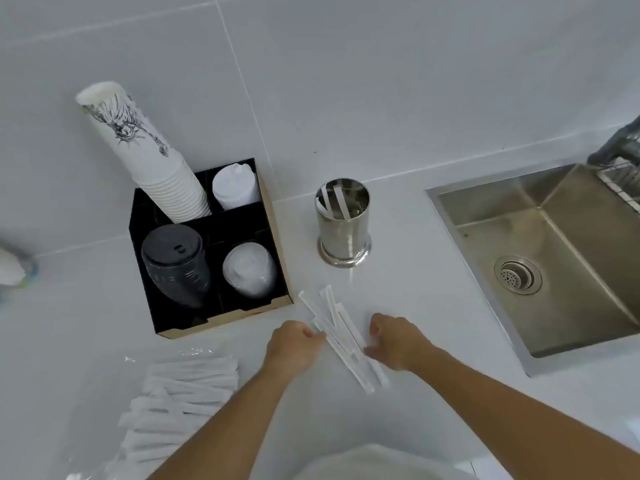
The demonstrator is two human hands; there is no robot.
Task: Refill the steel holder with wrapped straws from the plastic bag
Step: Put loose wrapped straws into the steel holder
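The steel holder (pixel 343 223) stands upright on the white counter, with a few wrapped straws leaning inside it. Below it, a loose bunch of wrapped straws (pixel 341 336) lies on the counter between my hands. My left hand (pixel 294 344) has its fingers curled against the bunch's left side, and my right hand (pixel 396 341) pinches its right side. The clear plastic bag (pixel 173 393), full of wrapped straws, lies at the lower left.
A black cup organiser (pixel 273 271) with a tall stack of paper cups (pixel 149 154) and lids sits left of the holder. A steel sink (pixel 540 258) is sunk into the counter on the right. A tiled wall rises behind.
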